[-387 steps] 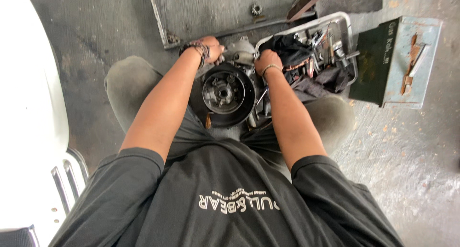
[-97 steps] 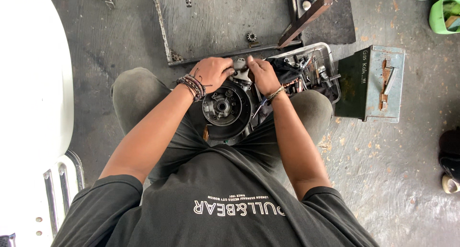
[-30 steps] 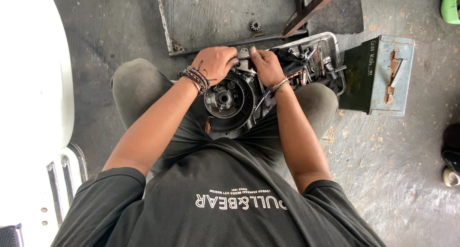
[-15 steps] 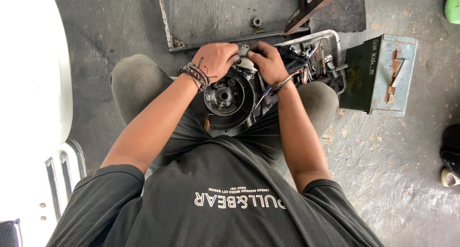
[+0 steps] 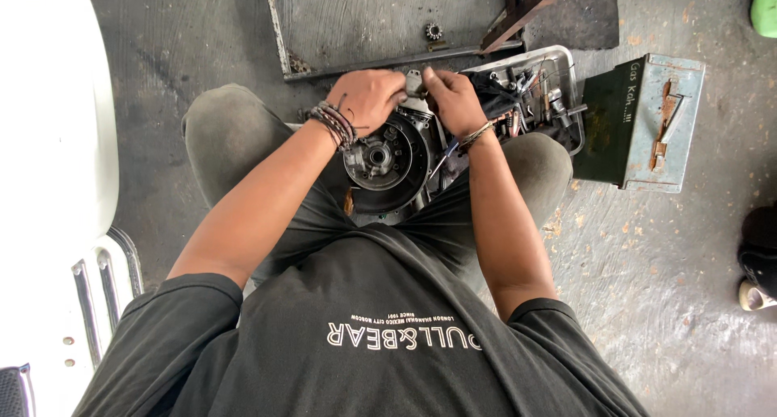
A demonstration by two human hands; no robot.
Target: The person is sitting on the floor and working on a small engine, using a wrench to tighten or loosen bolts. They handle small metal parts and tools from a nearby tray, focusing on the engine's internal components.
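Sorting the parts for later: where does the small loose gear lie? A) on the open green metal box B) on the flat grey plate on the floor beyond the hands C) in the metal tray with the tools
B: the small gear lies alone on the grey plate, apart from the tray and the green metal box.

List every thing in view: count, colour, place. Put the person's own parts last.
engine assembly: one, dark metal with a round disc, between the knees
small metal part: one, grey, at the engine's top edge, between both hands
metal tray: one, silver, full of tools, beside the right knee
metal box: one, green with a pale blue open lid, right of the tray
flat plate: one, grey, on the floor ahead
small gear: one, dark, on the plate
shoe: one, dark, right edge
left hand: beaded bracelets at the wrist, on the engine's top
right hand: bracelet at the wrist, at the small part
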